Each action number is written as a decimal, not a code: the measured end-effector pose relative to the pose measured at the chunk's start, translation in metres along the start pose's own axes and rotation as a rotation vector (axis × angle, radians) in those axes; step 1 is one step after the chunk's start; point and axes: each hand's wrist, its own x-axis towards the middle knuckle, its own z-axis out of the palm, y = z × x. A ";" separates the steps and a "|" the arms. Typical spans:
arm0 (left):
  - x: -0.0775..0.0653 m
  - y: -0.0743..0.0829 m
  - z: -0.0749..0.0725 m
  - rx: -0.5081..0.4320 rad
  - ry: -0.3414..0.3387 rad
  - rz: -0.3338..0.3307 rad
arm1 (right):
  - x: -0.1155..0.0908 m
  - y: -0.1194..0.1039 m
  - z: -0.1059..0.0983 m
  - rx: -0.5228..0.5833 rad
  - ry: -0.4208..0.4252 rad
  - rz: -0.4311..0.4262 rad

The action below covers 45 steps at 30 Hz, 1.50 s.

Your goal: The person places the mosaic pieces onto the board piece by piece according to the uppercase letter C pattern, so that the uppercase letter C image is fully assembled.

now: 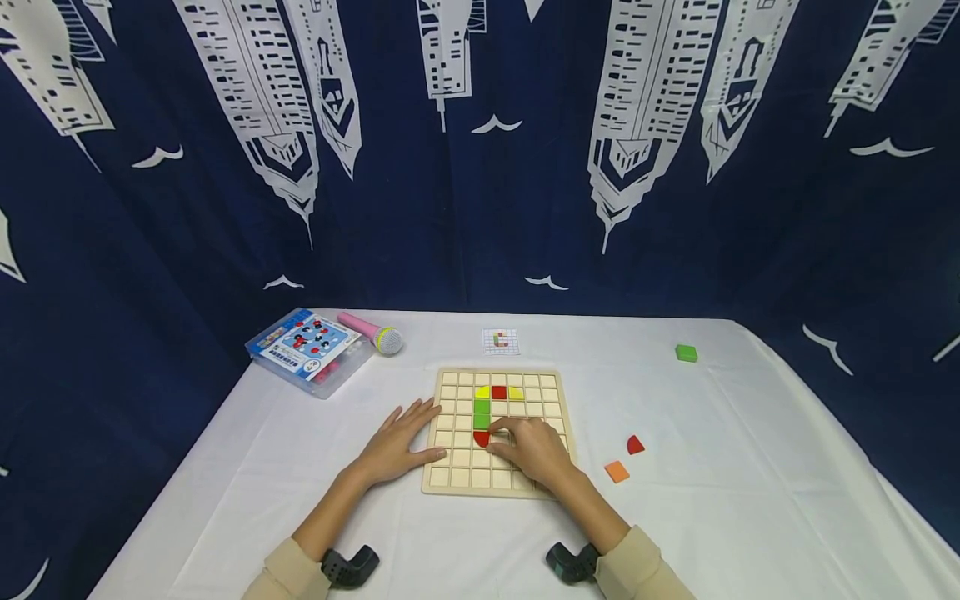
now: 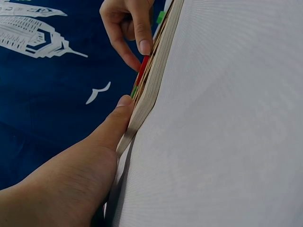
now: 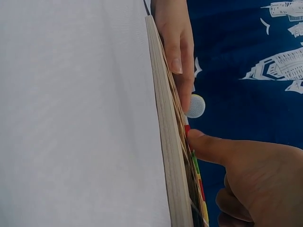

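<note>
A wooden grid board [image 1: 455, 482] lies on the table. My left hand [image 1: 393, 446] rests at its left edge with fingers spread; in the left wrist view the thumb [image 2: 113, 120] lies on the rim. My right hand [image 1: 534, 450] reaches over the board and pinches a red quarter-round block [image 1: 481, 438] between thumb and index finger, at a square below two green blocks [image 1: 482, 414]. The right wrist view has the thumb against the red block [image 3: 187, 128]. Along the upper row sit a yellow block [image 1: 482, 392], a red square block [image 1: 498, 392] and another yellow block [image 1: 516, 393].
Right of the board lie an orange square block [image 1: 617, 472] and a red rounded block [image 1: 635, 444]; a green block [image 1: 686, 353] is farther back. A pattern card [image 1: 500, 342] lies behind the board. At back left are a plastic case [image 1: 307, 346] and a pink toy microphone [image 1: 371, 331].
</note>
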 end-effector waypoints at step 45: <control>0.001 -0.001 0.001 -0.001 0.007 0.007 | -0.113 0.105 -0.099 0.084 -0.055 0.200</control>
